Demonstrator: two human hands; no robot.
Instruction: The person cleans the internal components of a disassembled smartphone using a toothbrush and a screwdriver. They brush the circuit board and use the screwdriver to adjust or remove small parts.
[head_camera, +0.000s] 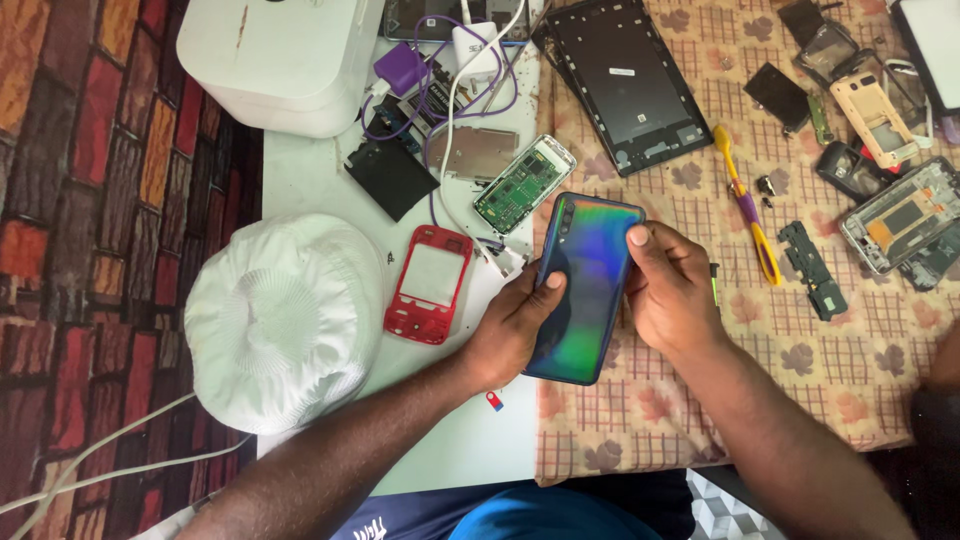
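Both hands are wrapped around a blue-green phone (583, 285), back side up: left hand (510, 325) cups its lower left edge with the thumb on the back, right hand (672, 290) pinches the right edge. Its long axis runs nearly straight away from the person, camera end farthest, leaning slightly right, above the checked cloth (800, 370). A red phone frame (430, 285) lies just left.

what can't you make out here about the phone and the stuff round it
Head view only:
- Phone: its screen side faces down, hidden; lower edges covered by the left hand and right hand.
- White box: top cut off by the frame edge.
- Green board: parts too small to tell.
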